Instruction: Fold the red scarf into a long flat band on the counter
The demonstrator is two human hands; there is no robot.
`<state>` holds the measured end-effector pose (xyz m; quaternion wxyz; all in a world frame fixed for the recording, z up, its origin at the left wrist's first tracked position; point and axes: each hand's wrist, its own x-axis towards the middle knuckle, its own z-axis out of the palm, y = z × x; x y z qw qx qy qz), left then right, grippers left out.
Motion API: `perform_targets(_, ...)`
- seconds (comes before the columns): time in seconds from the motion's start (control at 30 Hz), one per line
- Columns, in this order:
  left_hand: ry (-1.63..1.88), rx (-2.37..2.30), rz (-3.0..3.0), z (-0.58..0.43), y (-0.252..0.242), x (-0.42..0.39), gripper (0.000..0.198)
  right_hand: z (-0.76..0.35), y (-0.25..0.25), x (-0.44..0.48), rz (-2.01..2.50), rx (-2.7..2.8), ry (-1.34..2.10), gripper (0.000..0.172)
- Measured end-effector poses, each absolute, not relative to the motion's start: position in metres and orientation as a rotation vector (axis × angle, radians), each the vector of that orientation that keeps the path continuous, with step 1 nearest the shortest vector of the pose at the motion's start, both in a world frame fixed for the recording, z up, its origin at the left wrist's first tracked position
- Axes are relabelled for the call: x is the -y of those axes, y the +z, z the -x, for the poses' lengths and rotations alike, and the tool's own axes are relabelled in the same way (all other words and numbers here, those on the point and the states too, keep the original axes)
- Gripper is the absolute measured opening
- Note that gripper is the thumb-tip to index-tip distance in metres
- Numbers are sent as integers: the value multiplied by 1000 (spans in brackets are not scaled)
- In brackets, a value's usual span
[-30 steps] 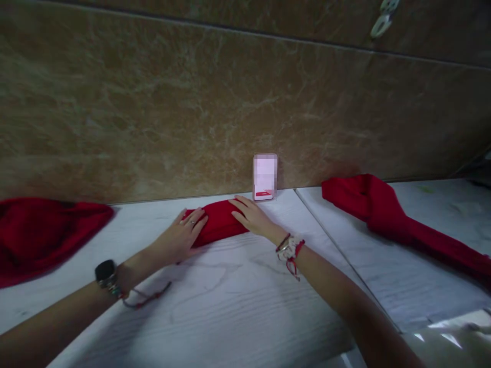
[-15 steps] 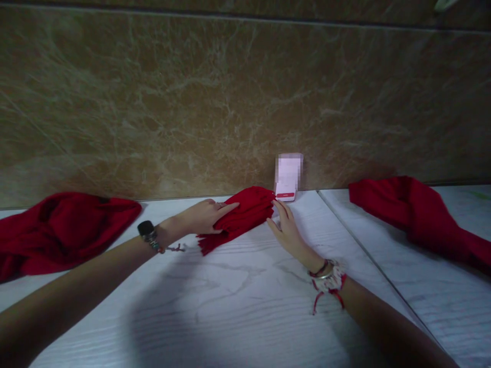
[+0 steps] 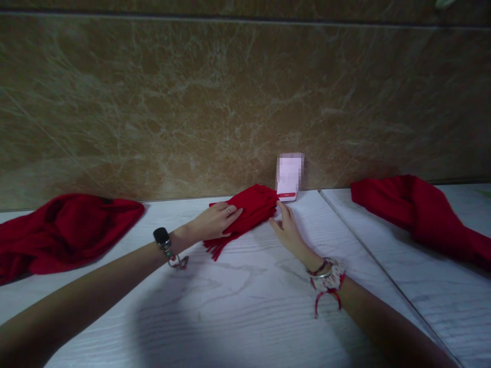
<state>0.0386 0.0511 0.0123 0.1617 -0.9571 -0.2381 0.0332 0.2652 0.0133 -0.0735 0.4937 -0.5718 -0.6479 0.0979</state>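
Observation:
A red scarf (image 3: 251, 207) with fringed ends lies folded into a small bundle on the white wood-grain surface, close to the wall. My left hand (image 3: 215, 220) rests on its left part, fingers stretched out over the cloth and a ring on one of them. Loose fringe hangs out below that hand. At the bundle's right end is my right hand (image 3: 287, 230), its fingertips at the fringe, thumb and fingers apart. Some of the scarf is hidden under my left hand.
A lit phone (image 3: 289, 176) leans against the brown marbled wall (image 3: 192, 102) just behind the scarf. Crumpled red cloth (image 3: 76, 225) lies at the left, and another red cloth (image 3: 418, 204) at the right. A seam (image 3: 368, 250) crosses the white surface (image 3: 230, 306).
My left hand has shifted slightly right and its wrist has turned, lying flatter on the scarf. The fringe at the lower left has moved a little. My right hand has barely moved.

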Motion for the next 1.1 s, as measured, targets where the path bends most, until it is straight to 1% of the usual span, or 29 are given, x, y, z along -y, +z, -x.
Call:
perform_targets(0.17,44,750,2716,-42,23,-61,59,-261,-72,-12,1374,1576,252,53)
perform_targets(0.37,-130,936,2750,-43,24,-67,47,-256,-81,-14,1465,1506,271,58)
perform_targets(0.47,-218,1052,2775,-39,25,-72,45,-254,-84,-19,1480,1546,210,56)
perform_targets(0.53,-286,1139,2802,-36,27,-73,44,-251,-84,-24,1528,1536,133,51)
perform_targets(0.6,-364,1208,2838,-33,29,-75,42,-248,-81,-30,1627,1500,75,42)
perform_targets(0.73,-465,1266,2878,-26,30,-76,43,-245,-72,-41,1756,1508,136,11)
perform_targets(0.77,-482,1269,2879,-24,30,-77,43,-246,-68,-43,1753,1516,155,8)
perform_targets(0.97,-520,1291,2885,-11,36,-77,42,-269,-33,-32,1667,1548,87,21)
perform_targets(1.1,-505,1253,2891,1,34,-74,42,-290,-25,-15,1470,1898,-12,26)
